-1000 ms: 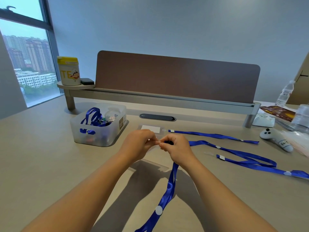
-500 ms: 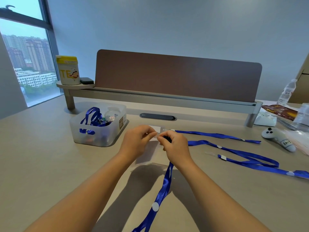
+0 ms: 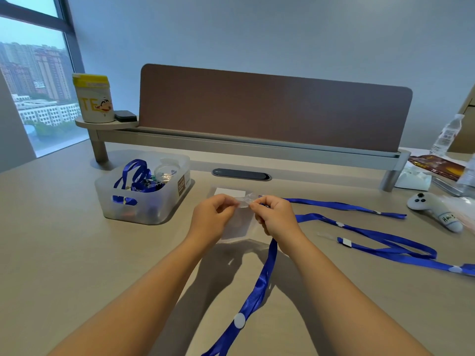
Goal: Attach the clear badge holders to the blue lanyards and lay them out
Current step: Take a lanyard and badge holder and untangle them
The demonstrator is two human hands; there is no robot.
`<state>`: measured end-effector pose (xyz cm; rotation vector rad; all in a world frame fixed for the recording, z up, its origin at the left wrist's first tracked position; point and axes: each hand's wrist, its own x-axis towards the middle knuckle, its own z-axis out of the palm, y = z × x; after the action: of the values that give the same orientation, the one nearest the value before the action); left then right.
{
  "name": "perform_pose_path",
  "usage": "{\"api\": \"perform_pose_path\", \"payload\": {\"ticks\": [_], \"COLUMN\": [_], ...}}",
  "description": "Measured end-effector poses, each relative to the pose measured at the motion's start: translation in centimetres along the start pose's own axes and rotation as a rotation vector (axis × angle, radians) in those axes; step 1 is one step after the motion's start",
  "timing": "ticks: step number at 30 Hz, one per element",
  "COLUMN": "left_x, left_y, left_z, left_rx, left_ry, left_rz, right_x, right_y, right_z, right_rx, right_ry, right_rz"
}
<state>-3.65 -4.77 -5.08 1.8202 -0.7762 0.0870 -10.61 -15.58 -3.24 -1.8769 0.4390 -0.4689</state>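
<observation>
Above the desk [image 3: 77,253] | both hands raised slightly since before | left hand [image 3: 213,217] pinches badge holder [image 3: 237,222] | right hand [image 3: 276,217] grips lanyard [image 3: 259,283]

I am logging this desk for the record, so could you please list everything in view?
badge holder: one, clear, pinched at its top between both hands
held lanyard: one, blue, trailing from the right hand towards the camera
laid-out lanyards: two or so, blue, desk right
bin: one, translucent, desk left, blue lanyards inside
tub: one, white with yellow lid, shelf left
divider: one, brown, behind
controller: one, white, far right
water bottle: one, clear, far right
left hand: one
right hand: one
</observation>
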Motion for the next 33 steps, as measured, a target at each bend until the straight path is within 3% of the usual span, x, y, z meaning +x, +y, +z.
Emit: {"api": "perform_pose_path", "payload": {"ticks": [7,11,14,17,20,33], "left_x": [0.7,1.3,2.0,2.0,1.4,-5.4], "left_y": [-0.3,-0.5,-0.4,-0.8,-1.4,-0.8], "left_z": [0.7,1.1,1.3,1.3,0.9,-0.7], "left_rx": [0.283,0.411,0.446,0.438,0.44,0.472], "left_ry": [0.098,0.056,0.048,0.042,0.03,-0.059], "left_rz": [0.233,0.377,0.409,0.357,0.334,0.329], "right_x": [0.9,1.7,2.1,2.4,2.6,-6.9], "right_y": [0.0,0.6,1.6,2.1,2.5,4.5], "right_z": [-0.3,-0.4,-0.5,-1.3,-2.4,-0.9], "right_rx": [-0.451,-0.534,-0.668,-0.59,-0.485,-0.721], "right_ry": [0.033,-0.058,0.064,0.229,0.237,-0.396], "right_rz": [-0.096,-0.02,-0.045,-0.081,-0.065,0.19]}}
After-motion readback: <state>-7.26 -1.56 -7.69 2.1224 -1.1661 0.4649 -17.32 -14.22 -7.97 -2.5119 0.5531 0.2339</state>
